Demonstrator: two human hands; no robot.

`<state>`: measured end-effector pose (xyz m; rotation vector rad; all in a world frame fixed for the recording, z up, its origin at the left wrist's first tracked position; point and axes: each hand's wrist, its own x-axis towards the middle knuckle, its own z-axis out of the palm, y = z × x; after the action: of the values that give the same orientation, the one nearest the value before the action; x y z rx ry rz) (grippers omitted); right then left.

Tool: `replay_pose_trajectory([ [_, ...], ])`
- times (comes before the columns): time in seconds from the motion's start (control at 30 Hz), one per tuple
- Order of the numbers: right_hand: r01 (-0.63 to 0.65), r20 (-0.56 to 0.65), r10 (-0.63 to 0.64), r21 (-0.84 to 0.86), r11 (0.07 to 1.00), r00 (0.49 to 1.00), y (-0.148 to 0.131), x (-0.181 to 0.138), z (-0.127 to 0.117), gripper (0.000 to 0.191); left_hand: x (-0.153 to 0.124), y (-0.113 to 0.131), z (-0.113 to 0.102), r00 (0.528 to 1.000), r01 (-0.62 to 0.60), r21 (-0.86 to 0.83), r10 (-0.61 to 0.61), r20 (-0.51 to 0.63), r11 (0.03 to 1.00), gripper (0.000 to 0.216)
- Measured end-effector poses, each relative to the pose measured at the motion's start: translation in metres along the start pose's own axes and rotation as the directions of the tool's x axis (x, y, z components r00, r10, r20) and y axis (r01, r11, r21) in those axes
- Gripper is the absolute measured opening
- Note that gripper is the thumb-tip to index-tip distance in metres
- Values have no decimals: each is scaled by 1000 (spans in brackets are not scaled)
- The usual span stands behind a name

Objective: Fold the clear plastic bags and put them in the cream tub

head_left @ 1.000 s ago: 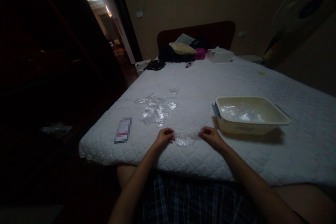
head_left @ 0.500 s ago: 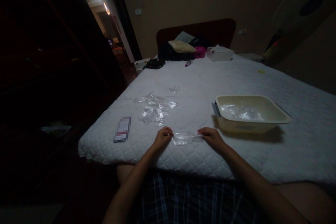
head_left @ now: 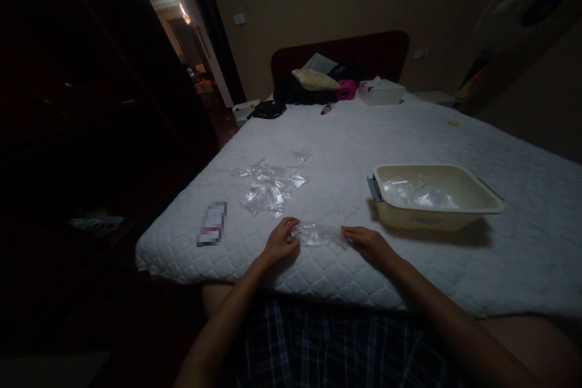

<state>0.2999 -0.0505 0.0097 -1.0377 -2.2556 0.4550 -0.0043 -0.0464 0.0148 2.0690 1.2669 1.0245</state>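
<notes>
A clear plastic bag (head_left: pixel 315 234) lies stretched sideways near the front edge of the bed, between my hands. My left hand (head_left: pixel 280 241) is curled round its left end, thumb below and fingers above. At the right end, my right hand (head_left: pixel 367 242) holds the bag with its fingers pressed together and pointing left; the thumb is hard to see. Beyond my left hand lies a loose pile of crumpled clear plastic bags (head_left: pixel 268 189), with one small clear piece (head_left: pixel 302 155) apart from it. A cream plastic basin (head_left: pixel 427 218) with more clear plastic inside stands right of my right hand.
A blurred-out phone-like object (head_left: pixel 211 224) rests on the white quilted bed (head_left: pixel 345 151) at the left. Farther back are a pillow (head_left: pixel 316 80), dark cloth, a magenta roll (head_left: pixel 347 90) and a white box (head_left: pixel 381 92). A fan (head_left: pixel 541 9) stands at the right.
My left hand has shifted its hold from a fingertip pinch to a wider curl round the bag's end. The bag looks more bunched, and my right fingers have straightened a little.
</notes>
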Motion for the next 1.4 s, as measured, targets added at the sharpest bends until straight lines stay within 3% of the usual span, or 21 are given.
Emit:
replay_pose_trajectory([
  [0.1,-12,-21,12,-4,1000,1000,0,0,1,34,-3,9,0,993,-110,153,114,-20,982,53],
  [0.23,-1,-12,1,-40,999,1000,2,0,2,31,-5,11,2,981,-190,258,192,15,947,33],
  [0.4,6,-12,-7,-61,998,1000,2,0,3,30,-10,12,1,958,-269,205,239,159,941,20],
  [0.57,-44,-18,44,-37,998,999,1,2,5,28,-24,16,2,918,-326,82,294,266,942,24],
  [0.73,-161,-32,164,91,983,986,6,5,8,27,-37,13,11,861,-409,141,329,389,902,35],
  [0.87,-304,-178,322,120,945,930,-9,20,-2,32,-40,9,15,859,-427,177,337,385,887,37],
  [0.93,-258,-229,256,20,966,939,-26,28,-6,36,-40,9,15,852,-444,191,346,394,875,37],
  [1.03,-61,-104,45,-153,986,994,-52,32,0,41,-39,10,15,838,-478,223,364,407,850,38],
  [1.1,58,33,-51,-246,968,998,-60,26,11,50,-38,11,13,832,-495,233,380,404,837,40],
  [1.23,150,214,-79,-339,929,974,-50,3,32,63,-37,13,8,825,-513,230,400,399,827,44],
  [1.4,163,236,-81,-353,921,968,-39,-10,36,65,-39,15,0,802,-533,273,376,464,801,51],
])
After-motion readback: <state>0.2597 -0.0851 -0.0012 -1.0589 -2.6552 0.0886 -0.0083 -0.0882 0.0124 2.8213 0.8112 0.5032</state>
